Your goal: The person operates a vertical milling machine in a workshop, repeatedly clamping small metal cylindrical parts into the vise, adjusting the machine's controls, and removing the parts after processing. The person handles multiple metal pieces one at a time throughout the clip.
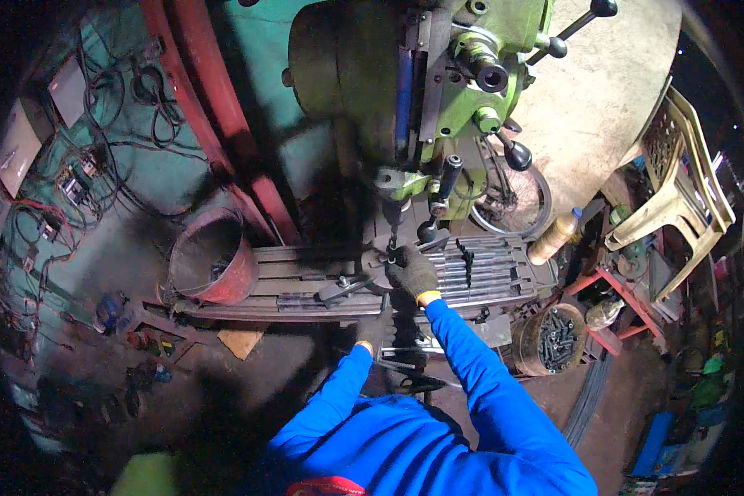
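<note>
A green drill press [492, 50] stands in front of me over a slotted metal table [298, 266]. Its drill chuck [393, 209] points down at a dark round fixture [377, 263]. My right hand [416, 274], in a dark glove with a yellow cuff, reaches to this spot. Its fingers are closed just below the chuck, around something I cannot make out. Nearer to me, my left hand [374, 326] is at the table's front edge in deep shadow, its fingers hidden. Several metal rods [496, 269] lie side by side to the right of my right hand.
A red bucket [231, 281] sits at the table's left end. At the right are a bottle [554, 237] with a blue cap, a round tub [527, 343] of bolts and a cream plastic chair [678, 215]. Lever handles [517, 155] stick out from the press. Cables [153, 103] hang far left.
</note>
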